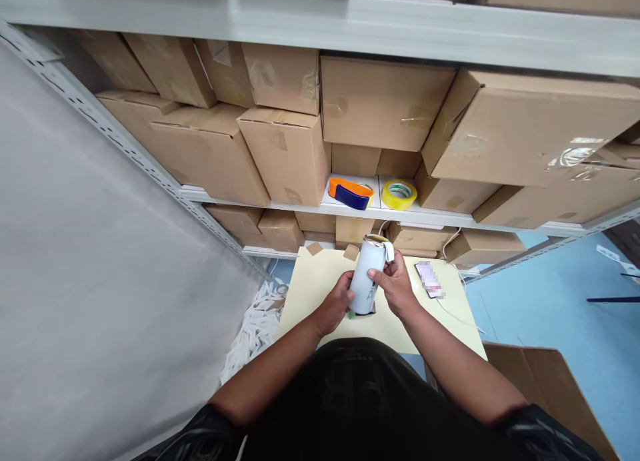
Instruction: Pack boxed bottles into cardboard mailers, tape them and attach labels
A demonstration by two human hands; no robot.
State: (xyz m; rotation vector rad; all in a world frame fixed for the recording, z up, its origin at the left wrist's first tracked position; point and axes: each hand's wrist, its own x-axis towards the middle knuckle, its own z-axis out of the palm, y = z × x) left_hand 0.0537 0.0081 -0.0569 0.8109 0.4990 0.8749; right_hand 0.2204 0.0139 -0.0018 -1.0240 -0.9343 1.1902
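A pale white cylinder (363, 284), like a can or tumbler with dark lettering on its side, is held tilted over the pale yellow tabletop (310, 284). My left hand (336, 306) wraps its lower left side. On the upper right side my right hand (395, 286) is closed, its thumb pressed on the cylinder's face. A white loop or strip (389, 250) sticks out at the top right edge, by the right fingers. Whether it belongs to the cylinder I cannot tell. Something dark and green shows beneath the cylinder's lower end, mostly hidden.
A phone (429, 279) with a cable lies on the table's right. On the shelf (445, 217) sit yellow tape (399, 194) and an orange-and-blue tape dispenser (352, 193), among stacked cardboard boxes (285, 158). White scraps (253, 334) cover the floor at left; an open carton (545, 381) stands right.
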